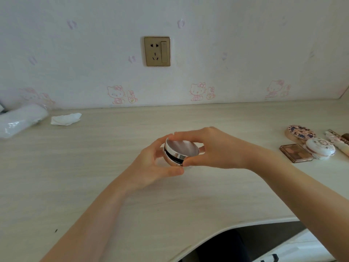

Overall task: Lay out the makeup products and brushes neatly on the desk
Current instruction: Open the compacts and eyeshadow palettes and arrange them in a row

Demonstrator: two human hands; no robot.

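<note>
Desk [132,195], pale wood grain, curved near edge. Both forearms reach in over it from below.

Left hand [151,163]: fingers curled round the left and under side of a round compact [179,150], thumb along its near lower edge. Right hand [213,148]: fingers arched over the far rim, thumb pinching the near edge by the clasp. Compact sits between the two hands at mid-desk, tilted, silver lid slightly parted from the base with a dark gap showing. Whether the base touches the desk: cannot tell. Judgement: two-handed hold steadies the base while the lid is pressed to or checked, ahead of setting it down.

Further out, right side: a cluster of products close together, namely a square eyeshadow palette [295,152], a white domed compact [320,148] touching it, a patterned round compact [299,133] behind, and a patterned tube [338,141] at the frame edge. Judgement: this is the unsorted supply; layout barely begun.

Far left: crumpled tissue [66,119], plastic-wrapped roll [20,121] beside it.

Back wall: socket plate [157,51], cartoon wallpaper.
</note>
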